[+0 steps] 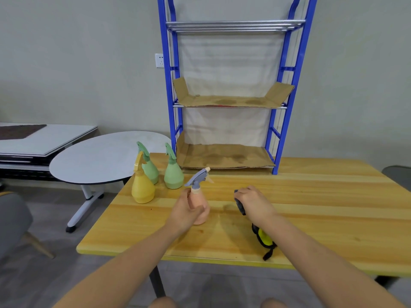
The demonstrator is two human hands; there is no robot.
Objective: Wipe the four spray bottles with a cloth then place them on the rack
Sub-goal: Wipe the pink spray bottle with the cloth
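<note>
My left hand grips a peach spray bottle with a grey-blue trigger head, standing on the wooden table. My right hand holds a dark grey cloth just to the bottle's right, a small gap apart. A yellow spray bottle and two green spray bottles stand upright at the table's far left. The blue rack stands at the table's back, its two lower shelves lined with brown cardboard and holding no bottles.
A yellow and black object with a strap lies under my right forearm. A round white table stands left of the wooden one, with a grey chair in front of it. Another chair sits at the right edge.
</note>
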